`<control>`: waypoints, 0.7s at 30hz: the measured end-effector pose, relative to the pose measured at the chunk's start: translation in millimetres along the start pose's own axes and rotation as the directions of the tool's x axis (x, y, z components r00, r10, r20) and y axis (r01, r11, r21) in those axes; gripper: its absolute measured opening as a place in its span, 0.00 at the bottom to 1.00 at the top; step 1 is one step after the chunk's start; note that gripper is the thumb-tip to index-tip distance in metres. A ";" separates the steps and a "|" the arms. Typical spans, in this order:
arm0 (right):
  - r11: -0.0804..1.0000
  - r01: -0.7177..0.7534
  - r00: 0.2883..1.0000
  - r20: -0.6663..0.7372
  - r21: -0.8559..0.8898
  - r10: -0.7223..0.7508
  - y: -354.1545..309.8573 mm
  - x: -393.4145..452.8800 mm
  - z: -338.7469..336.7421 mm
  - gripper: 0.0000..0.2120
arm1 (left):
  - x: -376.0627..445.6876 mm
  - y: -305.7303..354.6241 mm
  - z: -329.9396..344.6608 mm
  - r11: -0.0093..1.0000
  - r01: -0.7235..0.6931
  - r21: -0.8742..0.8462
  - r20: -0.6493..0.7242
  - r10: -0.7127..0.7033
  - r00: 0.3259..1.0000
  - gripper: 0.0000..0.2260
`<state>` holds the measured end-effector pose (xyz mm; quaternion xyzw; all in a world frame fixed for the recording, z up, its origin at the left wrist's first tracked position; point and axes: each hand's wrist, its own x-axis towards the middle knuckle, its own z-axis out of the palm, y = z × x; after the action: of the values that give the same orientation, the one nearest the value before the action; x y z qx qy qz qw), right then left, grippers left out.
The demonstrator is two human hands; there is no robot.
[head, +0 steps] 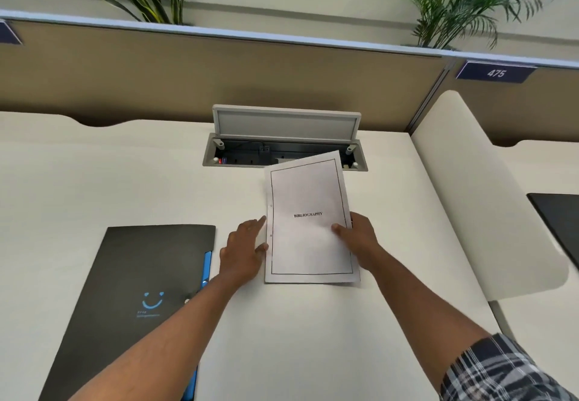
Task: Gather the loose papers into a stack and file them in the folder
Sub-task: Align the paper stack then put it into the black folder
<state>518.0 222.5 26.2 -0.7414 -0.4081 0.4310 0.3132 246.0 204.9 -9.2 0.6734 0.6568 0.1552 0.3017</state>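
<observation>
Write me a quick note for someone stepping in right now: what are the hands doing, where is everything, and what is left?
Left hand: open, fingers against the left edge of the papers.
Right hand: gripping the right edge, thumb on top.
Papers: stacked on the desk, top sheet reads BIBLIOGRAPHY, far end overlapping the open socket box.
Folder: dark, shut, flat on the desk left of the papers, untouched.
Done: papers look gathered.
Left: square the stack, open the folder, file the papers.

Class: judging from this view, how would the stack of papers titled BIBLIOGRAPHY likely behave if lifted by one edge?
The paper stack looks thin, so it would probably droop. Nothing visibly binds it, so sheets may slide apart; both hands steady its sides.
</observation>
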 end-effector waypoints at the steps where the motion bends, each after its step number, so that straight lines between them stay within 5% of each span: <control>1: 0.999 0.033 0.999 0.009 0.032 -0.033 0.2 -6.3 -1.1 0.10 | 1.1 1.3 -5.4 0.988 0.019 -0.156 -0.015 -0.022 1.000 0.27; 5: 0.972 0.177 0.980 0.060 0.157 -0.188 -8.7 -36.3 -3.7 0.10 | 3.1 25.0 -37.6 0.798 0.109 -0.592 0.010 -0.128 0.992 0.20; 8: 0.934 0.266 0.960 0.019 0.238 -0.278 -22.9 -59.8 0.7 0.10 | -6.2 52.5 -58.6 0.649 0.012 -0.760 -0.093 -0.128 0.987 0.10; 11: 0.888 0.351 0.936 -0.088 0.297 -0.340 -37.6 -81.6 2.8 0.08 | -32.8 71.9 -66.7 0.635 -0.216 -0.741 -0.351 -0.093 0.932 0.10; 15: 0.828 0.443 0.897 -0.156 0.344 -0.414 -47.6 -105.4 -0.7 0.06 | -63.9 73.8 -65.3 0.600 -0.405 -0.690 -0.502 0.006 0.865 0.08; 18: 0.865 0.377 0.926 -0.132 0.330 -0.353 -40.4 -110.5 5.5 0.13 | -76.2 65.3 -54.4 0.651 -0.373 -0.661 -0.493 -0.002 0.870 0.08; 21: 0.900 0.277 0.961 -0.084 0.337 -0.264 -25.3 -110.2 20.1 0.08 | -81.1 57.3 -37.4 0.722 -0.313 -0.617 -0.469 -0.019 0.883 0.08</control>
<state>459.0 140.3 80.4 -0.6187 -0.4193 0.4347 0.5024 261.4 135.7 69.8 0.5144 0.5479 0.5567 0.3540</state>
